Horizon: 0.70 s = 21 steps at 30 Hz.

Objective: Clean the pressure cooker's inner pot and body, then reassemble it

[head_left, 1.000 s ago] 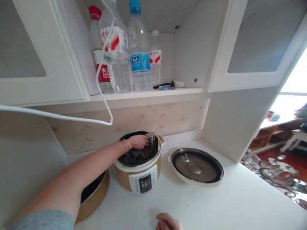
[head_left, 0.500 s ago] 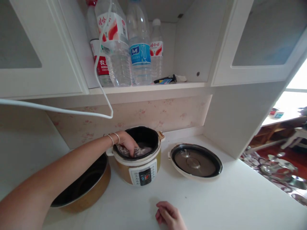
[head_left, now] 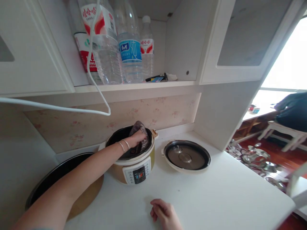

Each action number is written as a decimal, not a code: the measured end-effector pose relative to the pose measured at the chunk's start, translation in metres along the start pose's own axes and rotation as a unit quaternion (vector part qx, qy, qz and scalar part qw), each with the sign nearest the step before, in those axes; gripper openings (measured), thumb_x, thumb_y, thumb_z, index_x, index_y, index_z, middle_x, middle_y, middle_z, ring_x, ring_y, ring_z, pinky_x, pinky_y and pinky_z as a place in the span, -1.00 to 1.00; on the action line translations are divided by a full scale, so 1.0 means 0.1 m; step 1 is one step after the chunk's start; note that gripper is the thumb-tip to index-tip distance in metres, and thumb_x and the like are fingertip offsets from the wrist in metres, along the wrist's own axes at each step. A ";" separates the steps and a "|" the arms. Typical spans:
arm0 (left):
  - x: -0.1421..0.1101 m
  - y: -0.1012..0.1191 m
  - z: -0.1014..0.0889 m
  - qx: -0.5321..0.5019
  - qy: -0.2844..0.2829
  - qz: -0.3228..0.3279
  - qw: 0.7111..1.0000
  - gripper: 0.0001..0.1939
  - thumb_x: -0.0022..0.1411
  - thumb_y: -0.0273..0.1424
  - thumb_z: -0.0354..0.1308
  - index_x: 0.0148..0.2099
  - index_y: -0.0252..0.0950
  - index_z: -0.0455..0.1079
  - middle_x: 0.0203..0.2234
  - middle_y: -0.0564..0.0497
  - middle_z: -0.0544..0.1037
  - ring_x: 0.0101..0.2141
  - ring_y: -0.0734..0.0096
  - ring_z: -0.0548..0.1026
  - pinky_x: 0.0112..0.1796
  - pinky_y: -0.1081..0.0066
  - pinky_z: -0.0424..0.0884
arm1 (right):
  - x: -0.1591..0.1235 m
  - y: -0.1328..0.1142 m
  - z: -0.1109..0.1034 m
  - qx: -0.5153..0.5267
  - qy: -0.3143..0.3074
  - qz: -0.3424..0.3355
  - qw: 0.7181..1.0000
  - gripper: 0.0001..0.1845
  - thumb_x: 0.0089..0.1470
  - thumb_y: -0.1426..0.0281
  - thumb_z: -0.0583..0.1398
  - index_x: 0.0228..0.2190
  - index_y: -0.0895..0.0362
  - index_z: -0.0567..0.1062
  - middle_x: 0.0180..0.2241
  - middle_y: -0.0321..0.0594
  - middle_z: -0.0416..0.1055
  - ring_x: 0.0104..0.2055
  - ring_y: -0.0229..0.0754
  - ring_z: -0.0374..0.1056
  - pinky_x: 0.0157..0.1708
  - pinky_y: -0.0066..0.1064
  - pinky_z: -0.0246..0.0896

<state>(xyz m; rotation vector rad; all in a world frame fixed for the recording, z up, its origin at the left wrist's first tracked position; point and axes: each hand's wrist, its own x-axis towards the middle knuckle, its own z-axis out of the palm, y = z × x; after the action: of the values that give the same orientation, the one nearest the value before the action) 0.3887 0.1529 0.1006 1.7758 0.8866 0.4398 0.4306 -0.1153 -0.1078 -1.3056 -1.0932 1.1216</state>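
Observation:
My left hand (head_left: 138,136) reaches into the open electric pressure cooker (head_left: 137,172) and is closed on a dark patterned cloth (head_left: 137,126). The cloth lies against the right inner side of the black pot, one end sticking up over the back rim. Part of the fingers is hidden by the cloth. Below the cooker, my right hand (head_left: 163,213) rests on the white counter (head_left: 201,201), fingers loosely curled in with nothing in them. Right of the cooker, its detached round lid (head_left: 187,156) lies with the inner side up.
A large brown pan (head_left: 92,195) stands left of the cooker, under my left forearm. Above, a cabinet shelf holds several plastic bottles (head_left: 130,52), and a white cable (head_left: 96,88) hangs in front. Shiny metal ware (head_left: 257,158) sits beyond the counter's right edge. A person in dark clothing (head_left: 295,111) is at far right.
My left hand has moved the cloth from the pot's front inner side to its right and back side, lifting one end. My right hand stays put; the view has turned slightly right.

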 end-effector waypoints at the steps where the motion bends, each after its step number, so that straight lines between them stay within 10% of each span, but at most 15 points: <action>1: -0.08 -0.02 -0.03 0.000 -0.015 -0.006 1.000 -0.62 -0.10 -0.63 0.11 -0.15 -0.32 0.37 -0.38 -0.02 0.52 -0.34 0.33 0.51 -0.27 0.37 0.44 | 0.00 0.01 0.00 -0.006 -0.002 -0.004 1.000 -0.40 0.06 -0.12 0.06 -0.29 0.16 0.49 -0.50 -0.16 0.48 -0.51 -0.19 0.34 -0.43 -0.37 0.20; 7: -0.51 -0.12 -0.64 0.221 -0.256 -0.076 0.938 -0.64 -0.27 -0.61 0.16 -0.33 -0.25 0.53 -0.53 0.05 0.57 -0.51 0.28 0.48 -0.45 0.37 0.40 | -0.03 -0.02 0.00 -0.054 -0.010 -0.017 0.998 -0.46 0.12 -0.06 0.04 -0.28 0.13 0.51 -0.49 -0.17 0.48 -0.49 -0.18 0.35 -0.41 -0.37 0.22; 13: -0.31 -0.35 -0.90 0.491 -0.126 0.020 0.862 -0.84 -0.27 -0.59 0.28 -0.71 -0.26 0.42 -0.75 -0.07 0.45 -0.46 0.09 0.50 -0.25 0.20 0.38 | -0.02 -0.06 0.01 -0.078 -0.015 -0.024 0.997 -0.51 0.16 0.00 0.02 -0.28 0.13 0.51 -0.50 -0.17 0.48 -0.52 -0.20 0.34 -0.44 -0.40 0.21; 17: -0.07 -0.40 -0.66 0.501 -0.068 0.132 0.853 -0.80 0.01 -0.63 0.13 -0.48 -0.31 0.55 -0.29 -0.25 0.60 0.06 -0.06 0.35 0.12 0.04 0.05 | -0.02 -0.06 0.02 -0.069 -0.007 -0.023 0.997 -0.50 0.15 0.00 0.02 -0.28 0.14 0.51 -0.50 -0.15 0.48 -0.52 -0.20 0.34 -0.46 -0.40 0.21; 21: 0.16 -0.29 -0.56 0.499 -0.171 0.328 0.783 -0.62 0.09 -0.66 0.04 -0.09 -0.32 0.54 0.10 -0.19 0.40 0.24 0.23 0.11 0.22 0.28 -0.05 | -0.01 -0.06 0.02 -0.053 0.001 -0.016 0.998 -0.50 0.14 -0.01 0.03 -0.29 0.15 0.50 -0.51 -0.15 0.48 -0.54 -0.21 0.33 -0.48 -0.40 0.22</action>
<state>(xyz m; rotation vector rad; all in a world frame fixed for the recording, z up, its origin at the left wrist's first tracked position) 0.3518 0.2062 0.0938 3.0492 0.1476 0.0147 0.4285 -0.1160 -0.1022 -1.3673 -1.1824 1.0507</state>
